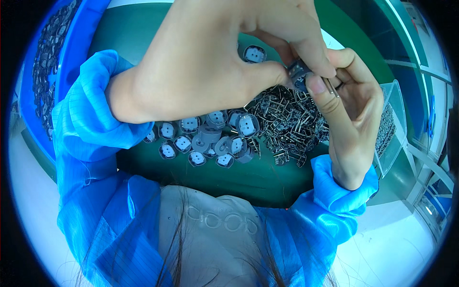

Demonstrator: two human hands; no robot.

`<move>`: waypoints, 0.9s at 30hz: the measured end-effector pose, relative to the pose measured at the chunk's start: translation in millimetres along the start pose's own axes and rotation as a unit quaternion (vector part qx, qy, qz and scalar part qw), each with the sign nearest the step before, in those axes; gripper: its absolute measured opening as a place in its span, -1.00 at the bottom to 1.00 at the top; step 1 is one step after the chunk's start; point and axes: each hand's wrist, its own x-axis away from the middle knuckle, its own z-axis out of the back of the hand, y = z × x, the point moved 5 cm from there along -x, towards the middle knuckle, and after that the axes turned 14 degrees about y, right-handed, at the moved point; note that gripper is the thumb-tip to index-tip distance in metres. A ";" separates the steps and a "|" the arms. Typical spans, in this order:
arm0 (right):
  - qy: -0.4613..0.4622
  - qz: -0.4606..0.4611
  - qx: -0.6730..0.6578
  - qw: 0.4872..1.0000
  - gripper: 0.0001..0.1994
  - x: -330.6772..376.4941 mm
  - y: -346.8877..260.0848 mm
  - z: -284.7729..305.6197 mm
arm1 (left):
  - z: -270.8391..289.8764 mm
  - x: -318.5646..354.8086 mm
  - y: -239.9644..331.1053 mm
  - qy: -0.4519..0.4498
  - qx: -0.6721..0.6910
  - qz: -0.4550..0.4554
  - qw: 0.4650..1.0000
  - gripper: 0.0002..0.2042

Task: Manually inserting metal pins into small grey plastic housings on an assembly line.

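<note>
Both hands pinch one small grey plastic cap [299, 74] with thin metal pins: left hand [210, 57] closed over it, right hand [349, 105] curled beneath. Below, rounded grey caps [205, 136] and spiky metal pins [287, 119] heap on the green table [248, 177].

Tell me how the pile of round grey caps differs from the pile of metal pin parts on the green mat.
The round grey caps are chunky discs with pale square centres; the metal pin parts are thin, dark and spiky. The caps lie loosely spread at the left, while the pin parts are tangled in a dense heap at the right. Both rest on the green mat.
</note>
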 end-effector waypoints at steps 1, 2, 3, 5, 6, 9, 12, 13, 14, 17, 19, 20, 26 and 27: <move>0.007 0.009 0.021 1.000 -0.69 0.7 -0.5 -0.2 | 0.3 2.3 -1.3 0.032 0.027 0.005 0.999 -0.69; 0.007 0.010 0.020 1.000 -0.69 0.2 0.2 -0.8 | 1.7 2.9 -2.2 0.064 0.053 0.010 0.996 -0.69; 0.015 0.017 0.018 1.000 -0.69 -1.1 0.5 -0.7 | 0.5 2.5 -2.8 0.063 0.053 0.010 0.997 -0.69; 0.023 0.026 0.015 0.999 -0.68 -2.0 -2.8 -0.6 | 1.5 1.4 -1.6 0.076 0.055 0.000 0.996 -0.66; 0.012 -0.003 0.006 1.000 -0.67 -3.1 -4.8 -1.2 | 3.8 0.8 2.5 0.075 0.054 0.000 0.996 -0.66; -0.021 -0.065 -0.043 0.997 -0.63 -5.0 3.4 1.8 | 5.1 -6.5 4.1 0.022 -0.021 0.052 0.998 -0.63; -0.071 -0.101 -0.115 0.986 -0.57 -4.8 9.7 -1.0 | 6.9 -21.0 18.3 -0.010 0.080 -0.071 0.994 -0.61; -0.089 -0.105 -0.147 0.980 -0.53 -4.2 10.7 -0.7 | 4.7 -23.3 22.3 -0.044 0.049 -0.020 0.998 -0.62; -0.081 -0.107 -0.147 0.980 -0.53 -4.0 10.6 1.6 | 1.3 -24.1 19.6 -0.080 0.019 0.031 0.996 -0.61; -0.078 -0.159 -0.159 0.971 -0.50 -0.7 9.1 -2.3 | 5.5 -22.2 19.1 -0.097 -0.004 -0.099 0.990 -0.64; -0.092 -0.173 -0.138 0.971 -0.50 1.2 9.6 -5.6 | 9.3 -10.1 2.5 -0.084 -0.014 -0.090 0.992 -0.66; -0.090 -0.174 -0.138 0.971 -0.50 2.7 9.8 -7.3 | 11.2 -6.4 -5.3 -0.074 -0.018 -0.083 0.994 -0.68; -0.106 -0.151 -0.197 0.963 -0.50 6.9 11.4 -13.7 | 0.6 -14.2 24.5 -0.021 -0.035 -0.226 0.973 -0.82; -0.105 -0.151 -0.190 0.964 -0.51 7.2 9.8 -12.1 | -7.3 -17.0 36.6 -0.005 -0.087 -0.110 0.990 -0.86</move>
